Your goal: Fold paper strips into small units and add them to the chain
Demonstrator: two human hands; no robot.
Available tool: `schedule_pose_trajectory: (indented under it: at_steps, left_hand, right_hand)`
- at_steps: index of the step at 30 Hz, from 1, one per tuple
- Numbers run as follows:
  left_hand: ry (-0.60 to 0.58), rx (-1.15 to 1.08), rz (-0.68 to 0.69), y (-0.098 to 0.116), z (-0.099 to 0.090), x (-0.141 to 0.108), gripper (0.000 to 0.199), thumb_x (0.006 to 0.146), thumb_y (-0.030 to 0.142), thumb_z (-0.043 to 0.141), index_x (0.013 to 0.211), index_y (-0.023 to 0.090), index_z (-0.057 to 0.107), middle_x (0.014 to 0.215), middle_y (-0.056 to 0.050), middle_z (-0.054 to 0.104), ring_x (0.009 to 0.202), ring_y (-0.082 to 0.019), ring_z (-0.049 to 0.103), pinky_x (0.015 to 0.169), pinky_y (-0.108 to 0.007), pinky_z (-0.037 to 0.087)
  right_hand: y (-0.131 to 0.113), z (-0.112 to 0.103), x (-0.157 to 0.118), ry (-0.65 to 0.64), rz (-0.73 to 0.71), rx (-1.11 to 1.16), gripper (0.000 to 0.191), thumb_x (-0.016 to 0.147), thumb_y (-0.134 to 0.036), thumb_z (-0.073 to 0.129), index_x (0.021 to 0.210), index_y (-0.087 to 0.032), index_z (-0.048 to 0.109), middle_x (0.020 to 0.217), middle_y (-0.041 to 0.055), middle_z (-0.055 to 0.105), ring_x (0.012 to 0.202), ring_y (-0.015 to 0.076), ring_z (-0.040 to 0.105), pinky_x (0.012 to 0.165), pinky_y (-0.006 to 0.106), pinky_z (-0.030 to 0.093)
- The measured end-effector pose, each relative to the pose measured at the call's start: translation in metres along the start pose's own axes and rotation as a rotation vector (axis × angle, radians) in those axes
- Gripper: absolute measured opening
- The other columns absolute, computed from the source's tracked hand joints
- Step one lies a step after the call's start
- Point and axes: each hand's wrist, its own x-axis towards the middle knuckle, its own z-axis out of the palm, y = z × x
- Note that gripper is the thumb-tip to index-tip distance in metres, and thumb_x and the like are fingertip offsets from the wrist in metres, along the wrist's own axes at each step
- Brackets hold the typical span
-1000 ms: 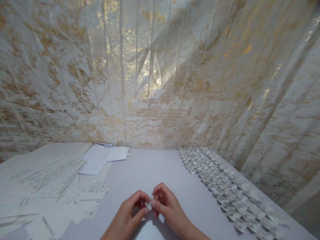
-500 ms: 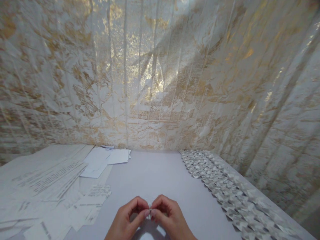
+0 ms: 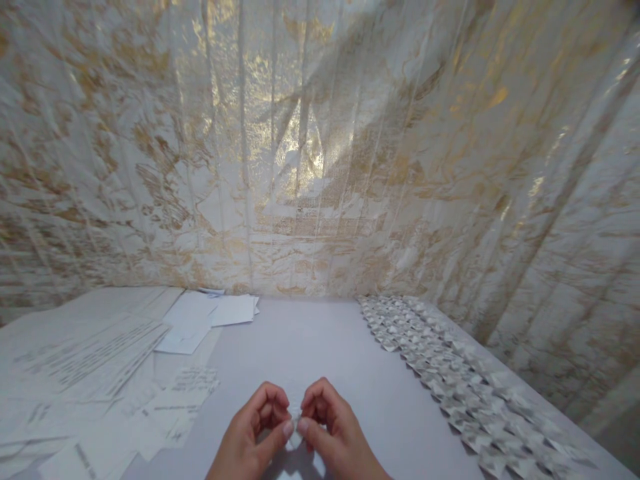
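Low in the middle of the head view, my left hand (image 3: pixel 257 430) and my right hand (image 3: pixel 335 430) face each other above the pale table (image 3: pixel 305 347). Between their fingertips is a small folded white paper piece (image 3: pixel 295 427), mostly hidden by the fingers. Thumb and fingers of each hand are curled together at its two sides. Its exact shape is too small to make out.
Printed paper sheets (image 3: pixel 100 373) overlap across the left side. Blank white slips (image 3: pixel 187 323) lie at the back left. A long band of interlocked folded paper pieces (image 3: pixel 450 373) runs down the right. A patterned gold and white curtain (image 3: pixel 310 167) hangs behind.
My hands have moved slightly up and a little apart, and more of the small white paper shows between them. The view has shifted slightly.
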Motion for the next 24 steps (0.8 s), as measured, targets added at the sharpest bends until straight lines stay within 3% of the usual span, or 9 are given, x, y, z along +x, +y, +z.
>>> schedule_pose_trajectory:
  at_steps: [3,8,11,14,17,21,24]
  left_hand:
    - [0.000,-0.011,-0.015,0.004,0.002,0.000,0.040,0.074,0.053,0.083,0.079,0.023,0.058,0.066,0.006,0.060,0.064,-0.015,0.053,0.061,-0.025,0.039]
    - [0.113,-0.018,0.011,0.006,0.005,0.002,0.036,0.070,0.048,0.085,0.069,0.022,0.061,0.066,0.005,0.057,0.068,-0.016,0.055,0.064,-0.026,0.042]
    - [0.038,0.024,0.006,0.004,0.007,0.001,0.034,0.074,0.051,0.081,0.072,0.022,0.064,0.069,0.003,0.059,0.071,-0.018,0.056,0.067,-0.027,0.043]
    - [-0.024,0.124,0.041,0.003,0.009,-0.003,0.035,0.080,0.055,0.073,0.074,0.021,0.069,0.074,0.001,0.060,0.072,-0.019,0.054,0.068,-0.028,0.042]
    - [-0.047,0.176,0.014,0.004,0.011,-0.005,0.045,0.084,0.065,0.065,0.081,0.021,0.073,0.075,-0.001,0.063,0.072,-0.019,0.055,0.067,-0.028,0.041]
    - [-0.078,0.139,-0.063,0.002,0.006,0.000,0.056,0.079,0.074,0.066,0.073,0.019,0.071,0.067,0.000,0.061,0.067,-0.018,0.053,0.065,-0.027,0.041]
    - [-0.064,0.078,-0.112,-0.002,0.001,0.006,0.059,0.070,0.077,0.072,0.069,0.019,0.069,0.061,0.003,0.056,0.061,-0.016,0.047,0.062,-0.027,0.038]
  right_hand:
    - [0.001,-0.001,0.000,0.016,0.018,0.014,0.041,0.084,-0.056,0.075,0.092,-0.023,0.052,0.067,-0.0071,0.052,0.056,0.0110,0.045,0.057,0.024,0.035]
    - [0.008,-0.002,0.000,0.001,0.007,-0.057,0.036,0.084,-0.052,0.075,0.092,-0.022,0.056,0.078,-0.0030,0.054,0.066,0.0134,0.049,0.063,0.026,0.038]
    - [0.009,-0.002,0.001,0.102,-0.093,-0.107,0.036,0.086,-0.053,0.071,0.080,-0.022,0.054,0.089,0.0043,0.061,0.079,0.0186,0.057,0.070,0.030,0.043]
    - [0.007,-0.005,0.002,0.185,-0.081,-0.142,0.025,0.091,-0.044,0.064,0.084,-0.023,0.053,0.088,0.0069,0.067,0.081,0.0215,0.062,0.073,0.032,0.045]
    - [0.005,-0.013,0.002,0.154,-0.140,-0.381,0.007,0.086,-0.024,0.060,0.082,-0.023,0.053,0.075,0.0004,0.060,0.068,0.0177,0.055,0.065,0.028,0.041]
    - [0.003,-0.019,0.002,0.067,-0.383,-0.568,0.017,0.077,-0.008,0.051,0.083,-0.023,0.055,0.081,0.0007,0.056,0.076,0.0180,0.053,0.067,0.027,0.040]
    - [0.001,-0.017,0.002,0.005,-0.450,-0.564,0.021,0.082,-0.006,0.049,0.090,-0.023,0.058,0.085,0.0026,0.058,0.081,0.0193,0.056,0.072,0.029,0.044]
